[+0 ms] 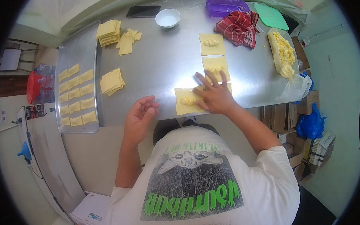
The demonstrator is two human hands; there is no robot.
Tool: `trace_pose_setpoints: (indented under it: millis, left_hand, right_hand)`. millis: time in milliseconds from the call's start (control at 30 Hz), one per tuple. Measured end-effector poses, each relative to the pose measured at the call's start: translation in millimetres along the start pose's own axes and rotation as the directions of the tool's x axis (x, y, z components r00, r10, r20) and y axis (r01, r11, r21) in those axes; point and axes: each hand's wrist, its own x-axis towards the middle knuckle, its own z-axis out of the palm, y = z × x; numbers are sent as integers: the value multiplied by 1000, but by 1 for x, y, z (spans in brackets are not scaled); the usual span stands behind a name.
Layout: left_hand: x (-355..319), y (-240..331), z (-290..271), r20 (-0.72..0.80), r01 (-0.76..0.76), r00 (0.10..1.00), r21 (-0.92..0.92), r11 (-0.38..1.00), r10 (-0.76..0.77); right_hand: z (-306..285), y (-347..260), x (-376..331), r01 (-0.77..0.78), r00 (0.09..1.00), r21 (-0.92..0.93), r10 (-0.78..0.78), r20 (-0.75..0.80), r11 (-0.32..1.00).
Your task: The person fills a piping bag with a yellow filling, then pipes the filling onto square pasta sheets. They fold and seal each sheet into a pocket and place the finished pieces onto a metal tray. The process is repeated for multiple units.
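My right hand [219, 97] is spread over the front pastry squares, its fingers apart and partly blurred. Under and beside its fingertips lies a pale yellow dough square [181, 108] with a mound of chunky yellow filling [188, 101] on it. Part of another square shows behind the hand. Farther back are two more filled squares, a middle one [209, 62] and a far one [205, 50]. By the table's front edge, left of the dough, my left hand [141, 115] hovers with loosely bent fingers and nothing in it.
A metal tray [96, 109] at left carries rows of folded pastries. Dough stacks [112, 81], cut dough strips [126, 44], a white bowl [167, 18] and a dark flat device [143, 11] lie nearby. Back right: purple container [224, 8], red checked cloth [238, 28], green lid [271, 16], filling container [273, 50].
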Motion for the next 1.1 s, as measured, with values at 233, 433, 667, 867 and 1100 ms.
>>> trace_pose_setpoints:
  millis: [233,433,667,867,1100]
  left_hand:
    - [9,-9,9,30,29,999,25,999,-30]
    - [20,0,15,42,54,998,-10,998,-54]
    - [49,-46,14,-88,20,996,304,953,7]
    - [93,-86,40,340,-473,858,816,332,385]
    - [94,-77,56,387,-452,887,838,306,251]
  right_hand:
    - [-3,-12,6,-25,996,12,25,-85,1000]
    - [6,-17,21,-9,994,92,-1,112,996]
    - [-30,13,-7,-72,993,-59,66,-96,996]
    - [13,2,13,-12,996,-19,10,-92,1000]
    - [17,-5,18,-11,1000,-4,11,16,1000]
